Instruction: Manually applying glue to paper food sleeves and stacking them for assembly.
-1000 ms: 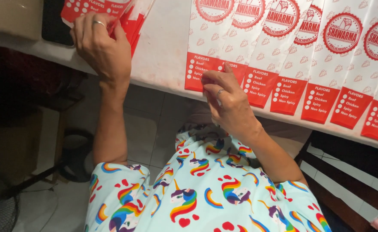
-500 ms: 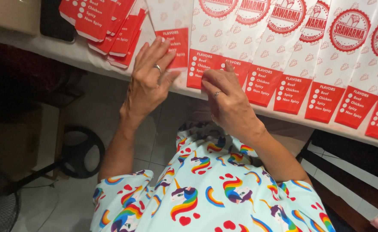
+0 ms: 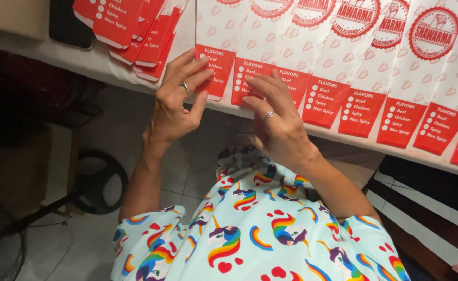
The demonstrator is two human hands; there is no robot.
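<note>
Left hand [image 3: 174, 106] has shifted off the leftmost red-and-white paper sleeve [image 3: 211, 62] since half a second ago; fingertips now only touch its red bottom flap, fingers spread, gripping nothing. Right hand [image 3: 273, 122] has moved left onto the next sleeve's red flap [image 3: 245, 78], fingers extended, pressing flat. Sleeves lie overlapped in a row along the white table edge [image 3: 91, 62]; finished red stack [image 3: 130, 26] sits upper left.

A single head-worn camera looks steeply down from close range over the hands [image 3: 229, 112] at the tabletop [image 3: 83, 60] edge and the wearer's lap.
</note>
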